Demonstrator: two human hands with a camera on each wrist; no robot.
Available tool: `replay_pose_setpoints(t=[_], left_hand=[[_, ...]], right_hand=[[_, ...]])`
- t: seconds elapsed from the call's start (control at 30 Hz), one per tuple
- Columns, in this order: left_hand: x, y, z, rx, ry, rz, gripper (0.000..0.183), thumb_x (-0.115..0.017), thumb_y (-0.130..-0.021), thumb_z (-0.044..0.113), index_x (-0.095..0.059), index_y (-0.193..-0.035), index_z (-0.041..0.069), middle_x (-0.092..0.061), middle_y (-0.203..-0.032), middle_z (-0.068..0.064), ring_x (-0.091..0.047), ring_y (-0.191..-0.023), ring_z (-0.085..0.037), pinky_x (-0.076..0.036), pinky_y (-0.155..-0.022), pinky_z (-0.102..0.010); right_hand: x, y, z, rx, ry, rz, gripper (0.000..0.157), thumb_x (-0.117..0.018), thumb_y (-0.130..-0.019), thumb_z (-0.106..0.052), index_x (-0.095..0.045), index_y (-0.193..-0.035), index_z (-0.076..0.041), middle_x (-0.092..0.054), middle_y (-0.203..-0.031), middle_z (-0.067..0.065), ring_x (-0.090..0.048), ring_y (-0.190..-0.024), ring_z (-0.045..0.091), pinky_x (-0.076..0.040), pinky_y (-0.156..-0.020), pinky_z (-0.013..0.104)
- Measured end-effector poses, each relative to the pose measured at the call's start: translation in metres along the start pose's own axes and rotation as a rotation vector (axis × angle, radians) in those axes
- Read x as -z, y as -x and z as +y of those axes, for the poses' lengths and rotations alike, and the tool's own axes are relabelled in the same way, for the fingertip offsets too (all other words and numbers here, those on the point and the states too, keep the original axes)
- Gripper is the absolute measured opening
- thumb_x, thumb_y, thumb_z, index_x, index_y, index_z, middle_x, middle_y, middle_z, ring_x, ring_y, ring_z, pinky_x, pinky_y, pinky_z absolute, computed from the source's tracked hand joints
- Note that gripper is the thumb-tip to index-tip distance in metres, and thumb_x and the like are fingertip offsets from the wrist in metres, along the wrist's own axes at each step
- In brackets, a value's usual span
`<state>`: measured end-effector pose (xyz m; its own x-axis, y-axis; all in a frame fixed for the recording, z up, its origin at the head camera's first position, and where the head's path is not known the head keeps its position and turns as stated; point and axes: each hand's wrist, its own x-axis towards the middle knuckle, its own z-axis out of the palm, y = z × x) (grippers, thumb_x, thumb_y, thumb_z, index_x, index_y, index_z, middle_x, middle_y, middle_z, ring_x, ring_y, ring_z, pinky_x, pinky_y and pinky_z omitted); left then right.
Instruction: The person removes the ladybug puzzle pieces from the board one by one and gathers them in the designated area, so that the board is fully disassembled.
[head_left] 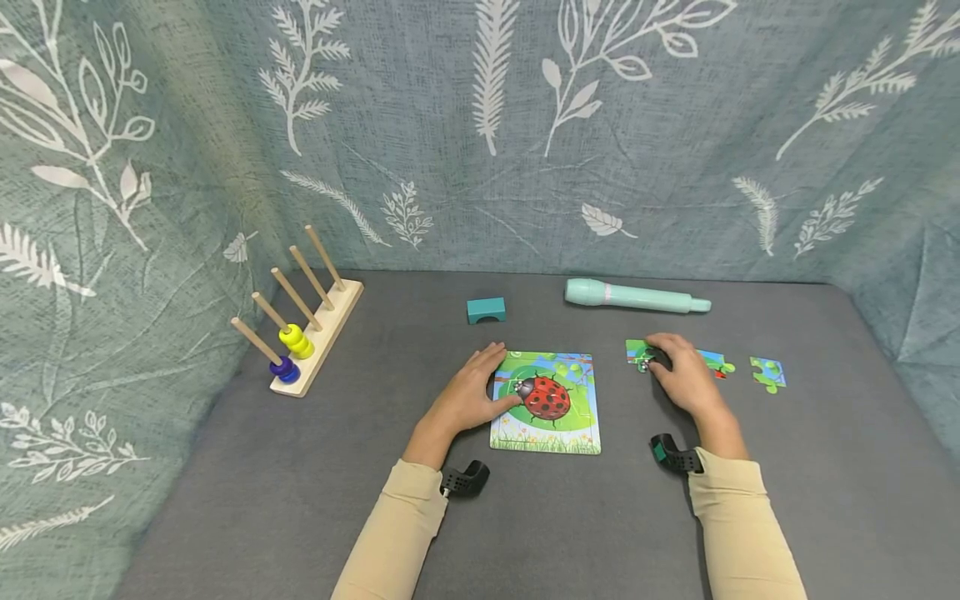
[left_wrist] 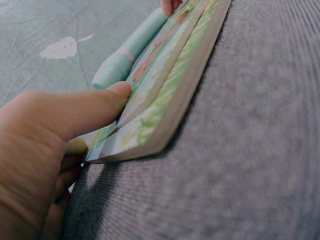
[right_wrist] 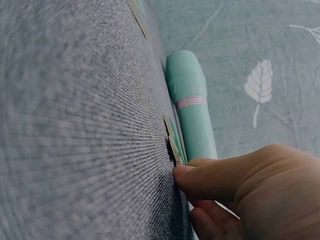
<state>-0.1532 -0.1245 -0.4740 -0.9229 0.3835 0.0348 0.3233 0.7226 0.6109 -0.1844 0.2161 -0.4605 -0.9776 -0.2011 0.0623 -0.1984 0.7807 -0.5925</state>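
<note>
A square jigsaw puzzle (head_left: 555, 437) with a ladybug picture lies in its tray in front of me. My left hand (head_left: 468, 396) grips its left side, thumb on top of the picture and fingers at the outer edge, as the left wrist view shows. To the right, my right hand (head_left: 688, 379) pinches a green puzzle piece (head_left: 636, 350) low at the table, thumb tip right at its edge in the right wrist view. The palm and fingers cover part of the piece. Just beyond that hand lies a blue and green puzzle piece (head_left: 714, 360).
Another loose puzzle piece (head_left: 768, 375) lies farther right. Behind the pieces is a mint-green tube (head_left: 645, 297), and a teal arch block (head_left: 486, 310) stands behind the puzzle. A wooden peg stand (head_left: 330, 325) with yellow and blue rings is at the left. Patterned fabric (head_left: 450, 167) hangs behind.
</note>
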Motion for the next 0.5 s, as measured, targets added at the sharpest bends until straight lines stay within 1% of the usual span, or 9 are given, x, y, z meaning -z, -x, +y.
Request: replay_pose_setpoints(t=[0.17,0.27,0.33,0.4,0.5], left_hand=[[0.001,0.001,0.000,0.002,0.000,0.004,0.080,-0.070,-0.084,0.040,-0.036,-0.146,0.002,-0.032,-0.153,-0.012,-0.023,-0.145,-0.026,-0.020,-0.121,-0.040],[0.001,0.001,0.000,-0.001,-0.002,0.006,0.080,-0.070,-0.084,0.040,-0.036,-0.145,0.001,-0.032,-0.153,-0.012,-0.023,-0.144,-0.026,-0.020,-0.121,-0.040],[0.001,0.001,0.000,-0.011,-0.002,0.006,0.080,-0.070,-0.084,0.039,-0.036,-0.145,0.001,-0.032,-0.153,-0.013,-0.023,-0.144,-0.026,-0.019,-0.121,-0.039],[0.000,0.001,0.000,-0.027,0.005,0.010,0.079,-0.070,-0.085,0.038,-0.036,-0.145,0.001,-0.031,-0.153,-0.013,-0.024,-0.144,-0.027,-0.019,-0.121,-0.040],[0.000,0.002,0.000,-0.062,0.028,0.031,0.076,-0.070,-0.085,0.036,-0.037,-0.145,0.001,-0.032,-0.153,-0.014,-0.026,-0.143,-0.028,-0.020,-0.121,-0.041]], right_hand=[[0.000,0.000,-0.001,-0.007,-0.016,0.010,0.042,-0.057,-0.090,0.000,-0.049,-0.131,0.008,-0.044,-0.137,0.029,-0.035,-0.131,0.046,-0.024,-0.112,0.059],[0.000,0.000,-0.002,-0.011,-0.025,0.022,0.044,-0.058,-0.090,0.000,-0.049,-0.132,0.007,-0.044,-0.137,0.029,-0.035,-0.131,0.046,-0.025,-0.112,0.059],[0.000,0.001,-0.003,-0.017,-0.030,0.027,0.044,-0.059,-0.090,-0.002,-0.049,-0.133,0.006,-0.045,-0.137,0.028,-0.036,-0.130,0.045,-0.028,-0.110,0.059],[0.000,0.002,-0.007,-0.021,-0.046,0.025,0.045,-0.059,-0.091,-0.005,-0.049,-0.134,0.005,-0.046,-0.136,0.027,-0.040,-0.127,0.045,-0.035,-0.105,0.059],[-0.001,0.003,-0.013,-0.016,-0.099,0.004,0.047,-0.060,-0.092,-0.008,-0.048,-0.135,0.004,-0.049,-0.132,0.027,-0.047,-0.121,0.044,-0.041,-0.099,0.057]])
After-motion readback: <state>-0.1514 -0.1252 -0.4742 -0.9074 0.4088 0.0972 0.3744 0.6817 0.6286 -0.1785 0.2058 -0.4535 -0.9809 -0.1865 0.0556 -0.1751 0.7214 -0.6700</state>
